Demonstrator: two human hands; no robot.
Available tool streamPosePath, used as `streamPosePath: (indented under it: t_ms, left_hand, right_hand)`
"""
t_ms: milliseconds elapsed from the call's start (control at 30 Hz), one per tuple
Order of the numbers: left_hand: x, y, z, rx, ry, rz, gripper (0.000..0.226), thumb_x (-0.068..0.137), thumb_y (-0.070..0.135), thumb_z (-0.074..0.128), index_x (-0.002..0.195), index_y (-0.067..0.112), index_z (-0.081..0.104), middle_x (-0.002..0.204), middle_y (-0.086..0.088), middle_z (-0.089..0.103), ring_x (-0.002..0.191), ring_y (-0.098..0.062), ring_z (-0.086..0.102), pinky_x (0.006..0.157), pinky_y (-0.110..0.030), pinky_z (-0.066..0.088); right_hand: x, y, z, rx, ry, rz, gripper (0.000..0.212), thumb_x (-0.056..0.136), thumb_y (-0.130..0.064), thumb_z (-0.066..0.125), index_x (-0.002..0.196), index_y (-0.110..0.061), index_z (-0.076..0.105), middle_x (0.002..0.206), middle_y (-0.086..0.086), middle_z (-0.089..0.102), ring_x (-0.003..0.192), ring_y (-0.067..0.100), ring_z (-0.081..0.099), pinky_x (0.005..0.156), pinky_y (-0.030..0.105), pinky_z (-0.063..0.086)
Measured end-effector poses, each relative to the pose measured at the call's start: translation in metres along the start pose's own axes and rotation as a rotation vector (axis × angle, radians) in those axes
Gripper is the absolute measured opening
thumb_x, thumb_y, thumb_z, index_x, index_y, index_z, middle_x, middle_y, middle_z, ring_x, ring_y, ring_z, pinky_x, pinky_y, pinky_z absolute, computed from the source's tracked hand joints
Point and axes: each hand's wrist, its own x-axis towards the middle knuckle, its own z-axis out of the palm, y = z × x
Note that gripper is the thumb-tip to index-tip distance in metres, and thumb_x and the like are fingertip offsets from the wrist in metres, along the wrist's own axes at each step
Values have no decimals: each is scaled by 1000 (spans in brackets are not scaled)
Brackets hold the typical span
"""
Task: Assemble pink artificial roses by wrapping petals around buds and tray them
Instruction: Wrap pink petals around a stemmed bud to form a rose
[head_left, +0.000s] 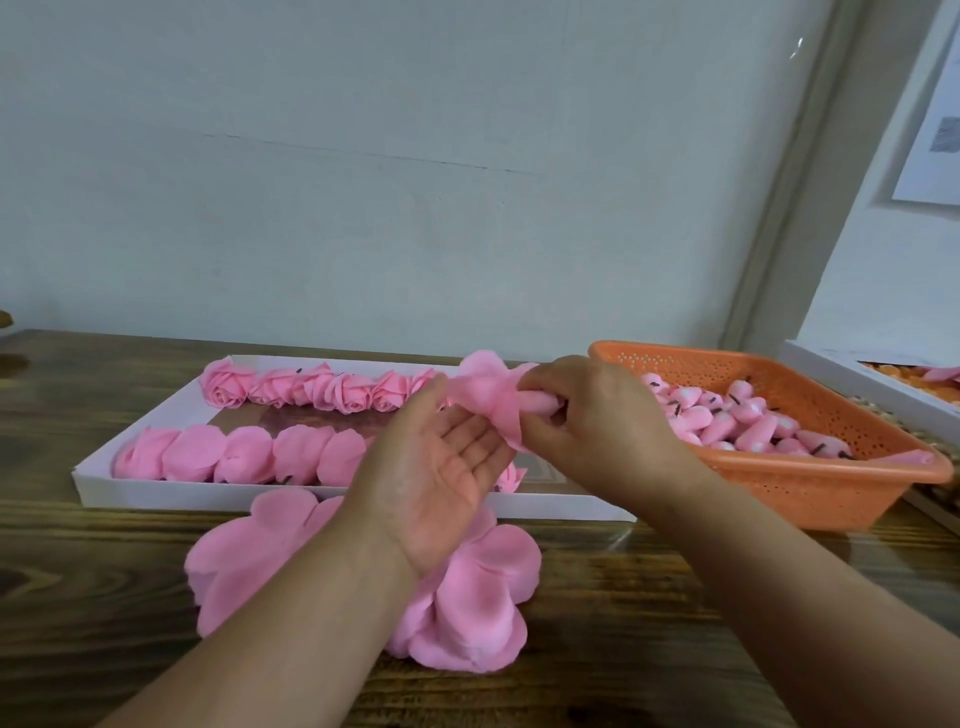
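Observation:
My right hand (592, 415) grips a half-wrapped pink rose (488, 395), its fingers curled round the bud end above the tray's right part. My left hand (441, 467) lies palm up with straight fingers just under the loose petals, fingertips touching them. A stack of flat pink petal sheets (467, 597) lies on the wooden table below my wrists. The white tray (311, 501) holds a back row of finished roses (311, 387) and a front row of roses (244, 454) lying face down. The orange basket (779, 488) at right holds several pink buds (737, 415).
A second white tray (841, 364) with orange items stands at the far right behind the basket. A pale wall rises right behind the table. Bare wooden table top (78, 571) shows to the left and front.

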Motion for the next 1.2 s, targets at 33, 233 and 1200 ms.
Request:
streamPosePath:
  t_ms: [33, 233, 1200]
  left_hand:
    - [-1, -1, 0, 11, -2, 25, 40, 77, 28, 65, 106, 0, 65, 95, -14, 73, 86, -21, 72, 77, -30, 59]
    - [-2, -6, 2, -27, 31, 63, 48, 74, 30, 65, 112, 2, 64, 103, -17, 72, 83, -23, 72, 78, -34, 58]
    - [-4, -15, 2, 404, 276, 56, 27, 99, 28, 46, 115, 11, 61, 101, -15, 72, 97, -29, 67, 93, -48, 51]
  right_hand:
    - [-1, -1, 0, 22, 15, 11, 12, 78, -21, 58, 73, -12, 64, 69, 3, 59, 65, 23, 52, 57, 34, 43]
    - [-10, -8, 5, 13, 19, -64, 5, 78, -15, 65, 75, -11, 64, 67, -4, 53, 68, 17, 48, 77, 43, 41]
    - [-29, -7, 5, 26, -24, -21, 16, 84, -17, 65, 98, -11, 69, 89, 2, 67, 74, 13, 54, 60, 25, 41]
